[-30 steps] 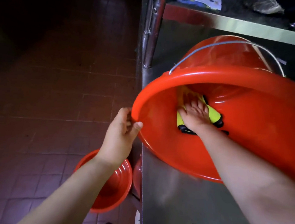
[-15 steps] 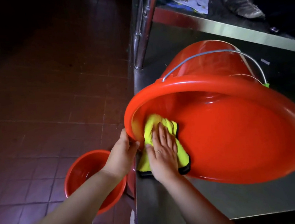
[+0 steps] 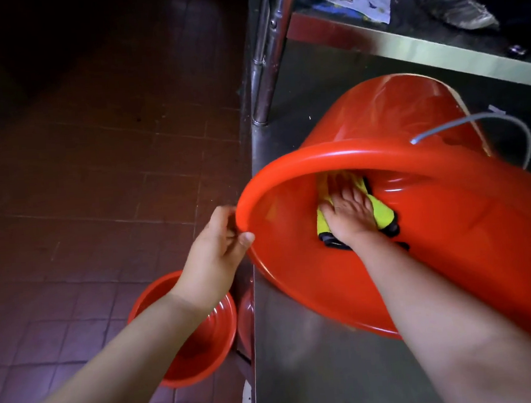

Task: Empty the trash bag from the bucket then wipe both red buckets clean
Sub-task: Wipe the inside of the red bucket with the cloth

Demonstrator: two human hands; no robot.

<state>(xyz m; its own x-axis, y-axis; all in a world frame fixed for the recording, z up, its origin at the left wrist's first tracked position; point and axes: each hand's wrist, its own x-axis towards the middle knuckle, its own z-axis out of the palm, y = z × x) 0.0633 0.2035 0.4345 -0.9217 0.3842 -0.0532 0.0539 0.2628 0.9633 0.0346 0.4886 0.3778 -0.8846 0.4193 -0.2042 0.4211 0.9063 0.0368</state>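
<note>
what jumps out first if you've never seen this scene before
The big red plastic bucket lying tipped on its side on the steel table fills the view. Deep inside it, the right hand presses a yellow cloth with black edging flat against the wall, while the left hand grips the rim. A smaller red bucket sits below on the tiled floor.

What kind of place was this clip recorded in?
Probably a commercial kitchen or back-of-house work area: a stainless steel table with a steel shelf above it, a reddish tiled floor, and red buckets being wiped clean.
</note>
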